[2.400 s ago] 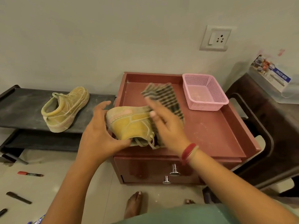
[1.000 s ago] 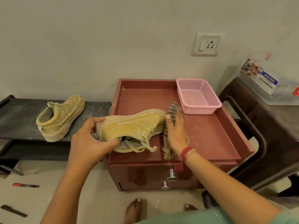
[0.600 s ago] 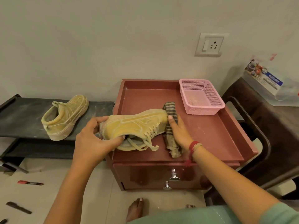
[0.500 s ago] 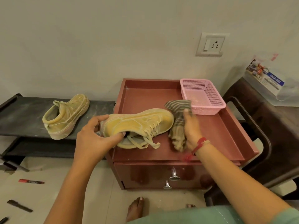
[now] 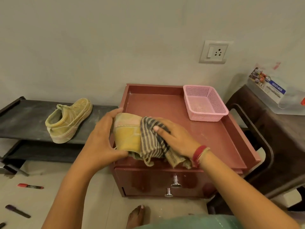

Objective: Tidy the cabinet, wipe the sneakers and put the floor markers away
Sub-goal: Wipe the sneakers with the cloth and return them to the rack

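My left hand (image 5: 104, 139) grips the heel end of a yellow sneaker (image 5: 127, 136) over the front left of the reddish-brown cabinet's top (image 5: 206, 134). My right hand (image 5: 175, 138) presses a striped cloth (image 5: 151, 142) against the sneaker's side, covering its front part. A second yellow sneaker (image 5: 69, 123) stands on the dark low rack (image 5: 24, 119) to the left. On the floor at lower left lie a red marker (image 5: 30, 186), a dark marker (image 5: 17, 211) and the tip of another marker (image 5: 2, 225).
An empty pink basket (image 5: 205, 103) stands at the cabinet top's back right. Two metal knobs (image 5: 175, 180) stick out of the cabinet front. A dark chair (image 5: 270, 134) with a plastic box (image 5: 279, 96) is at the right. My bare foot (image 5: 137, 215) is on the floor.
The sneaker has been turned so its heel faces me. My right hand lifted the cloth off the cabinet top and brought it onto the sneaker's side.
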Available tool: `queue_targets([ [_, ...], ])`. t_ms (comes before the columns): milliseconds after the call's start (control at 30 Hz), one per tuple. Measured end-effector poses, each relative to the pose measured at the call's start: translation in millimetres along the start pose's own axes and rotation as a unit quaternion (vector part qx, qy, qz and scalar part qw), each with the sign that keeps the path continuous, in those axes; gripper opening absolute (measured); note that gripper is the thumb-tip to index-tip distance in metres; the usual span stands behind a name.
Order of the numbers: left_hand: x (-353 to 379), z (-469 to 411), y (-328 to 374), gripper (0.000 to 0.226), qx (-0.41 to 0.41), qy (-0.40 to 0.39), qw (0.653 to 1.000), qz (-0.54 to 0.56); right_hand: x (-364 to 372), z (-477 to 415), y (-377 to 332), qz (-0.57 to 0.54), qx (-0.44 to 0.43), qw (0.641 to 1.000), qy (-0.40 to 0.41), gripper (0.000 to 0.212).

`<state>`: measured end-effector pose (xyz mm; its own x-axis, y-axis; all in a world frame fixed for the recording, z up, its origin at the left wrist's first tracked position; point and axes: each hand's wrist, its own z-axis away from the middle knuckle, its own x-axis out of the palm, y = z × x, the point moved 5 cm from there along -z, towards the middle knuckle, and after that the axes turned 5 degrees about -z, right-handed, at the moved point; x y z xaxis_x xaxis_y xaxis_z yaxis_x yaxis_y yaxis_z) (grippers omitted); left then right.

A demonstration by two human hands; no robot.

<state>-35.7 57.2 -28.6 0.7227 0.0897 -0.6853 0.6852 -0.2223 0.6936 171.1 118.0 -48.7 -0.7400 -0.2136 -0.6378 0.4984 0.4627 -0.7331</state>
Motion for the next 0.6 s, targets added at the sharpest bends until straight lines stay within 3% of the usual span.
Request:
queue_targets([
  [100, 0.2, 0.6, -8.2, 0.118, -0.007, -0.016, 0.999, -0.045, 8.8, 2.8, 2.7, 0.018, 0.007, 1.0, 0.013, 0.057],
  [233, -0.2, 7.1, -31.7, 0.107, -0.146, -0.004, 0.987, -0.065, 24.3, 11.6, -2.6, 0.055, -0.021, 0.996, 0.065, 0.05],
  [367, 7.4, 7.6, -33.8, 0.069, -0.244, -0.031, 0.964, 0.1, 30.5, 19.0, -5.2, 0.058, -0.033, 0.99, 0.126, 0.046],
  [433, 8.8, 8.2, -29.1, 0.056, -0.288, -0.064, 0.927, 0.233, 32.0, 23.1, -6.8, 0.071, -0.043, 0.987, 0.135, 0.046],
  [500, 9.9, 9.2, -24.7, 0.064, -0.313, -0.081, 0.89, 0.321, 37.3, 28.4, -8.9, 0.081, -0.06, 0.988, 0.121, 0.048],
  [600, 16.9, 5.1, -20.7, 0.071, -0.349, 0.002, 0.874, 0.339, 42.2, 36.5, -8.5, 0.084, -0.082, 0.99, 0.077, 0.05],
])
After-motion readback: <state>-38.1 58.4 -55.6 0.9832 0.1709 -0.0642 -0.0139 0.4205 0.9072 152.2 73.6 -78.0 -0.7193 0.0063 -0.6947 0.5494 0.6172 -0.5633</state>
